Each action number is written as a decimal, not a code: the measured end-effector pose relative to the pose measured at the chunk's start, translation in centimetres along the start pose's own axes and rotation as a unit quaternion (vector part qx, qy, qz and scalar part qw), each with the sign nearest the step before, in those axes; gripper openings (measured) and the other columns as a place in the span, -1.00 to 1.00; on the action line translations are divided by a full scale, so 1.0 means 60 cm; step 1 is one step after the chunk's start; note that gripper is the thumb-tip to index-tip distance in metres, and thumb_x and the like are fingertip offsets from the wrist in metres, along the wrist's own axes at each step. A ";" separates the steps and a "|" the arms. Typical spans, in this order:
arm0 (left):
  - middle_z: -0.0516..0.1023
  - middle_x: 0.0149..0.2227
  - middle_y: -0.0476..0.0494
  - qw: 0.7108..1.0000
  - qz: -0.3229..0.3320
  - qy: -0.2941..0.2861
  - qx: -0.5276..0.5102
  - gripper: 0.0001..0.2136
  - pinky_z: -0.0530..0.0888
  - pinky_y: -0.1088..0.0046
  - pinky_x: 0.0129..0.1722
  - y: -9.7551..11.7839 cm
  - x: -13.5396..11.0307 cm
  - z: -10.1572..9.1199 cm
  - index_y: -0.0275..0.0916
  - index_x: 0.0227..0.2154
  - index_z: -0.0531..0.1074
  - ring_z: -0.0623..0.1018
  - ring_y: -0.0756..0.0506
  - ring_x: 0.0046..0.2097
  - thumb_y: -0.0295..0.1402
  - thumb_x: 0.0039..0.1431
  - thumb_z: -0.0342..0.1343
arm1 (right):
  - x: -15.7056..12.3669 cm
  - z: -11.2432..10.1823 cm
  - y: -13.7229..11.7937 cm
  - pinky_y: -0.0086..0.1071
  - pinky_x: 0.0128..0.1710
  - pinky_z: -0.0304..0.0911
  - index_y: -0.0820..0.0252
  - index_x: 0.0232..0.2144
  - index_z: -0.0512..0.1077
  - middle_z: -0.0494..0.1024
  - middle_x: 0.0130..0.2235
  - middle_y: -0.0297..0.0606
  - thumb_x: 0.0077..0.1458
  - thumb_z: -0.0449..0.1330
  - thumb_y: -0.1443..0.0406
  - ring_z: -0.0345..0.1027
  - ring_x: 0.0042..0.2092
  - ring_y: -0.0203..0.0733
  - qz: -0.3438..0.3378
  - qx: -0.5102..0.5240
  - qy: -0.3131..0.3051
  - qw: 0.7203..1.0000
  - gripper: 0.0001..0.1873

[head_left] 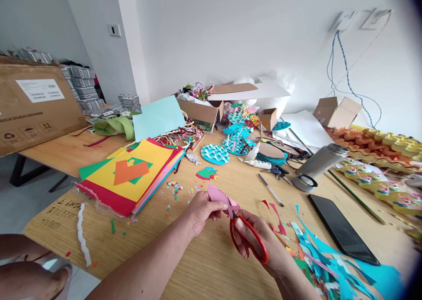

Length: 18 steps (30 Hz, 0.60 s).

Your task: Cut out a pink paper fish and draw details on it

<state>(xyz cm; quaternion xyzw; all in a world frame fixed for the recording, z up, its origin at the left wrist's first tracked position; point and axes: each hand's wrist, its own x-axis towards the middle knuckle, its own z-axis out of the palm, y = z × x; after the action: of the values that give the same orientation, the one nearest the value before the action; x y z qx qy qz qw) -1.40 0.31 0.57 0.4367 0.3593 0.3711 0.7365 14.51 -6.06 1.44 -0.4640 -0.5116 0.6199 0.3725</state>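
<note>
My left hand (201, 214) pinches a small piece of pink paper (217, 193) over the middle of the table. In my right hand (262, 236) is a pair of red-handled scissors (263, 252), with fingers through the loops. The scissor blades meet the paper's right part, close to my left fingertips. Just beyond the hands lies a green and red paper cutout (207, 173), with small confetti-like scraps (174, 186) to its left.
Stacked coloured paper (145, 159) lies left. To the right are a pen (270, 189), a metal flask (321, 161), a black phone (343, 227) and blue paper scraps (325, 251). Glue bottles (259, 164) and decorated blue ovals (215, 154) stand further back. Another person's legs (29, 265) show lower left.
</note>
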 end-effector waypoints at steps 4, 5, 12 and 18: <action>0.50 -0.54 -0.09 1.000 -0.003 -0.002 -0.005 -0.74 0.09 0.53 -0.57 -0.002 -0.001 -0.001 -0.33 -0.40 0.59 0.26 0.09 -0.57 -0.29 -0.19 0.24 | 0.002 -0.002 0.008 -0.52 -0.68 -0.03 0.19 -0.46 0.23 0.37 -0.62 -0.42 0.06 0.20 -0.03 0.14 -0.68 -0.42 -0.007 0.000 0.001 1.000 -0.58; 0.50 -0.54 -0.09 1.000 -0.004 -0.002 -0.005 -0.74 0.09 0.53 -0.57 -0.003 -0.001 -0.001 -0.33 -0.40 0.59 0.27 0.09 -0.57 -0.29 -0.19 0.24 | 0.003 -0.003 0.009 -0.52 -0.68 -0.03 0.18 -0.47 0.23 0.37 -0.63 -0.42 0.06 0.20 -0.03 0.14 -0.68 -0.43 -0.007 0.000 0.001 1.000 -0.58; 0.48 -0.56 -0.07 1.000 -0.015 -0.001 -0.013 -0.71 0.08 0.53 -0.57 -0.001 -0.002 0.000 -0.35 -0.39 0.58 0.27 0.09 -0.57 -0.27 -0.22 0.26 | 0.003 -0.002 0.012 -0.53 -0.69 -0.05 0.18 -0.47 0.22 0.36 -0.65 -0.43 0.06 0.21 -0.03 0.10 -0.70 -0.44 -0.011 0.003 0.006 1.000 -0.57; 0.47 -0.56 -0.07 1.000 -0.009 0.003 -0.010 -0.69 0.09 0.53 -0.56 0.002 -0.003 0.001 -0.36 -0.37 0.58 0.25 0.10 -0.57 -0.24 -0.18 0.25 | 0.002 -0.003 0.011 -0.53 -0.69 -0.06 0.18 -0.47 0.23 0.36 -0.64 -0.42 0.05 0.21 -0.04 0.12 -0.70 -0.44 -0.006 0.003 0.009 1.000 -0.57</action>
<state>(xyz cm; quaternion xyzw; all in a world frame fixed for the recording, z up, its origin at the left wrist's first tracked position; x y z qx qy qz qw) -1.45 0.17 0.73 0.4254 0.3618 0.3697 0.7426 14.67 -6.01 0.76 -0.4653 -0.5091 0.6150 0.3823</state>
